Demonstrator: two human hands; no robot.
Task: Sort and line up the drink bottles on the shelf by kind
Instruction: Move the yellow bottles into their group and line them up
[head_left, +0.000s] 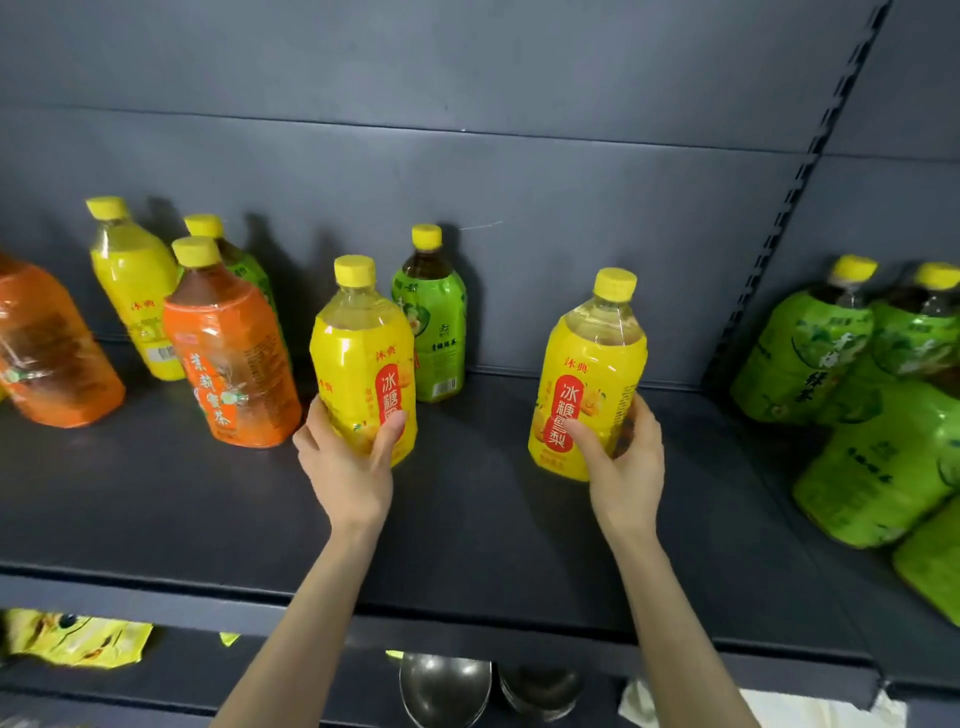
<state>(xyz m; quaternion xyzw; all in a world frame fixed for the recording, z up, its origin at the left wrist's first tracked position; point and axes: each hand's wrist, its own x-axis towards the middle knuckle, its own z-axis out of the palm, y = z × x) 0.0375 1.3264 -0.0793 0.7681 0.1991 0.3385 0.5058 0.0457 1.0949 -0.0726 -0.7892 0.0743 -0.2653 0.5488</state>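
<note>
My left hand (347, 457) grips the lower part of a yellow-labelled bottle (363, 343) upright at the middle of the dark shelf (208, 499). My right hand (623, 457) grips a second yellow-labelled bottle (589, 374) to the right of it. Behind the left one, a green-labelled bottle (434, 317) stands by the back wall. At the left stand two orange-labelled bottles (228, 353) (47, 343), a third yellow one (135, 291) and a green bottle (244, 260) mostly hidden behind them. Several green-labelled bottles (810, 353) are grouped at the right.
A slotted upright post (795, 208) rises at the right by the green group. Below the shelf edge, the lower level holds yellow snack packets (72, 636) at the left, two metal bowls (447, 686) in the middle and something white (810, 709) at the right.
</note>
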